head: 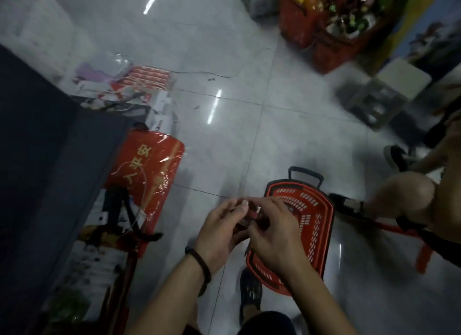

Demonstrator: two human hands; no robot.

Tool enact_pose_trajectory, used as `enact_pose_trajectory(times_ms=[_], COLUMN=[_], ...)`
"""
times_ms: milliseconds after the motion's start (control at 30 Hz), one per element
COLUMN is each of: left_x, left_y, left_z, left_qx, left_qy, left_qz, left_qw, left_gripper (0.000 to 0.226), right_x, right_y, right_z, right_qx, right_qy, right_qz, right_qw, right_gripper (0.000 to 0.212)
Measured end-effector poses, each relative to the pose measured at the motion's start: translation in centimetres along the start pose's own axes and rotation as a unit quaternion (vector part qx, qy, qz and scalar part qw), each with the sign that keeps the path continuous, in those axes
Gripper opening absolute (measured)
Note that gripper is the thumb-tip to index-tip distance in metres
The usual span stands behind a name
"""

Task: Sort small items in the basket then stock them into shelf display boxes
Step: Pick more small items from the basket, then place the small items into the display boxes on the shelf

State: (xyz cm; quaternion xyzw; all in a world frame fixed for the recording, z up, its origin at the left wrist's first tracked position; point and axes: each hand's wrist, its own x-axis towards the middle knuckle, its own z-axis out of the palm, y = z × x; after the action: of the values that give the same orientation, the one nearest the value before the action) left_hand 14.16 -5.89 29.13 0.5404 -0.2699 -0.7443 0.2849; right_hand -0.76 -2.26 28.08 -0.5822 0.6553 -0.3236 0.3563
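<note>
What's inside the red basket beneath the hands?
The red basket shows only bare slotted floor; the left hand and right hand, gripping small items, cover its left part.

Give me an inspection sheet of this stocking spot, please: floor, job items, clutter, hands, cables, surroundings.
Surface: glossy grey tiled floor.
Job's things: red basket on the floor; small items held above it, blurred.
Clutter: red packet, printed boxes.
Grippers: left hand and right hand both pinch the small items.
Cables: thin line on floor, wire or crack unclear.
Surroundings: dark shelf, full red baskets, another person's leg.
</note>
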Motion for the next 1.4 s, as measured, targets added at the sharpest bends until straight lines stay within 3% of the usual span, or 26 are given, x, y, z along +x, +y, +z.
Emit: enact_pose_trajectory(times_ms=[233,500,633,800,1033,1200,1300,1400], left_x=[-12.7,-25.7,-32.2,-40.9,-48.5,-51.0,-51.9,-52.9], left_y=[2.3,2.5,2.5,2.7,4.4,6.9,8.7,10.1], left_z=[-5.8,-18.3,-25.9,-33.2,-41.0,-44.3,-46.1,-47.4], left_qx=[-0.109,-0.252,-0.273,-0.3,-0.237,-0.26,-0.252,-0.21], left_qy=[0.067,0.173,0.223,0.254,0.34,0.337,0.357,0.399], left_qz=[0.095,0.182,0.226,0.308,0.358,0.375,0.388,0.384], left_qw=[0.987,0.935,0.908,0.866,0.837,0.824,0.811,0.806], left_gripper=[0.025,0.032,0.029,0.025,0.015,0.01,0.018,0.016], right_x=[-2.3,-5.5,-9.1,-14.1,-17.9,-17.3,-15.9,-13.6], right_y=[-12.5,-26.0,-33.1,-41.5,-51.5,-55.9,-58.4,-60.7], right_z=[0.0,10.6,17.5,25.7,31.7,35.5,36.9,37.7], right_qx=[-0.026,-0.022,-0.011,0.029,-0.013,-0.01,-0.013,-0.068], right_qy=[-0.17,-0.292,-0.308,-0.349,-0.353,-0.338,-0.377,-0.429], right_qz=[-0.103,-0.187,-0.225,-0.228,-0.361,-0.407,-0.447,-0.503], right_qw=[0.98,0.938,0.924,0.908,0.863,0.849,0.811,0.747], right_gripper=[0.035,0.027,0.026,0.062,0.046,0.035,0.046,0.049])
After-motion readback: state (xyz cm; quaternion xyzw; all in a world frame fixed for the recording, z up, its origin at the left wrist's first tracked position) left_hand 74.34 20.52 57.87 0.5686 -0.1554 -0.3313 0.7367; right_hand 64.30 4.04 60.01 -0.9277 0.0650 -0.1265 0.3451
